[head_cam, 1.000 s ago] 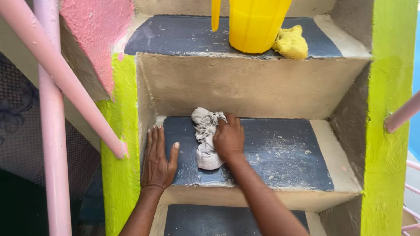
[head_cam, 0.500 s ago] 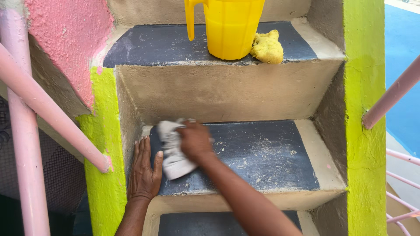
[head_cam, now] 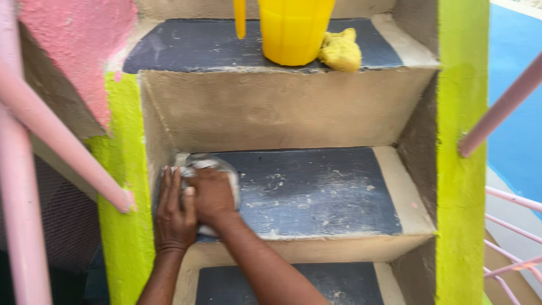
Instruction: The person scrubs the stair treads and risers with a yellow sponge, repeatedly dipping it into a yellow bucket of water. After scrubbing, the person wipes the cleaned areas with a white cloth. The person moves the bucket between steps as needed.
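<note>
My right hand [head_cam: 213,195] presses a crumpled grey-white rag [head_cam: 197,164] onto the left end of a dark blue stair tread [head_cam: 316,192], close to the left wall. The rag is mostly hidden under the hand and blurred. My left hand [head_cam: 173,212] lies flat, fingers together, on the tread's left edge, right beside the right hand and touching the rag. White dust streaks mark the tread to the right of the hands.
On the step above stand a yellow plastic jug [head_cam: 293,28] and a yellow sponge [head_cam: 340,51]. Lime-green stair walls [head_cam: 460,169] bound both sides. Pink metal railings [head_cam: 34,130] run at the left and right. A lower blue tread [head_cam: 293,282] shows below.
My right hand has slid the rag leftward across the tread to the left corner, up against my left hand. The camera shifted slightly.
</note>
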